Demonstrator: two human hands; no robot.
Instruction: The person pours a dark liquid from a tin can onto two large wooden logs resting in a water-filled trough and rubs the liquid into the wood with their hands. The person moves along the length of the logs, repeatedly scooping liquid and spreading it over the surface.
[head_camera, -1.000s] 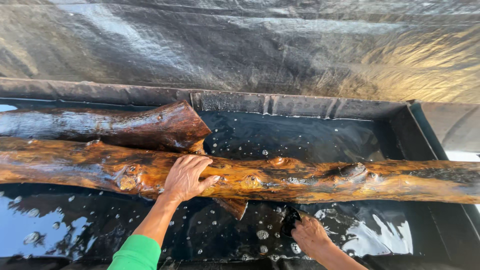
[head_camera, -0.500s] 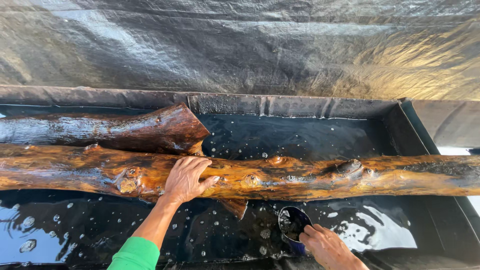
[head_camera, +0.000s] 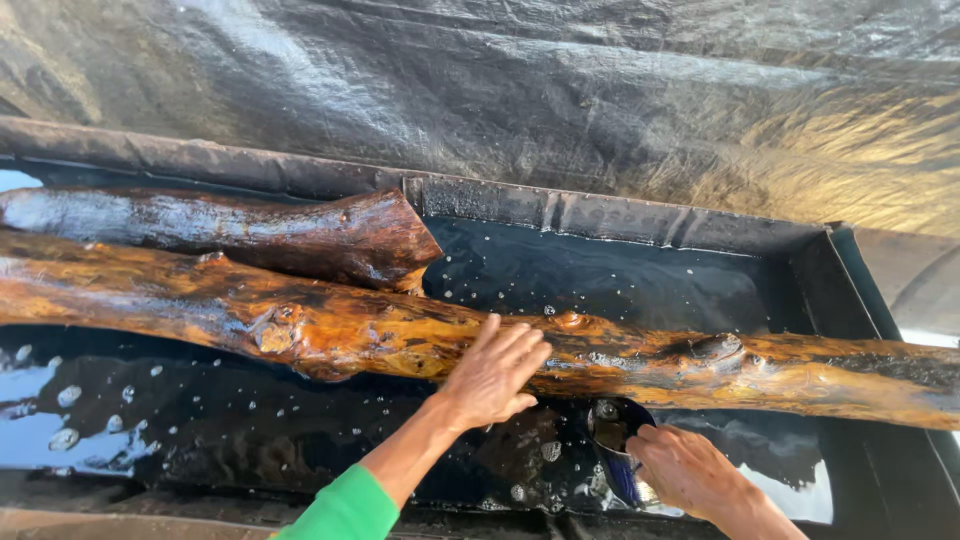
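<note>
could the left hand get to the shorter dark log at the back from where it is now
Probably yes. The left hand lies flat on the long orange log, and the shorter dark log sits just beyond it, uncovered. Nothing stands between them except the long log, which the hand could pass over.

A shorter, darker log (head_camera: 250, 232) lies behind the long one, wet and shiny, with its cut end turned to the right. Both lie in a long trough (head_camera: 620, 215) lined with black plastic and filled with dark liquid (head_camera: 620, 285), where small bubbles float on the surface. Behind the trough hangs a wrinkled grey plastic sheet (head_camera: 520, 90) with drops on it.
</note>
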